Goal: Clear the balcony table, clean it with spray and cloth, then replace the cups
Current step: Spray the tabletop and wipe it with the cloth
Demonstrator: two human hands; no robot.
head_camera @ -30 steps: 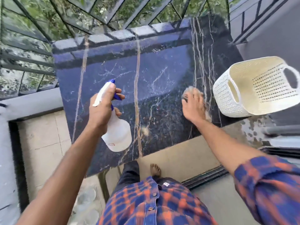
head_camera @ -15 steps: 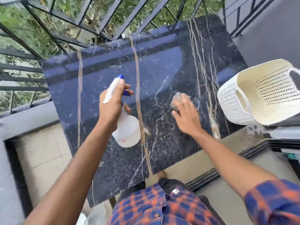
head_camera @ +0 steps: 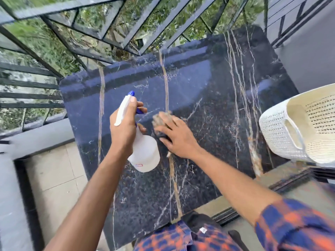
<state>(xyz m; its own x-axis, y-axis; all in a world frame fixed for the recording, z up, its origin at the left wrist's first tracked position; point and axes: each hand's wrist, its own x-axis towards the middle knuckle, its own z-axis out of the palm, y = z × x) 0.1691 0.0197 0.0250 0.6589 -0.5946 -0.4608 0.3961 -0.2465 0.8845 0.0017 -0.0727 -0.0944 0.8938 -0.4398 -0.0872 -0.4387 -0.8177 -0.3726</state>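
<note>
The right hand, flat on the tan cloth, has slid left over the dark marble table, beside the white plastic spray bottle the left hand grips. The cream perforated basket stays at the right, its contents hidden.

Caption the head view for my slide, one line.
Wiping down: left hand grips a spray bottle over the dark marble table while the right hand presses a cloth onto it.
</note>
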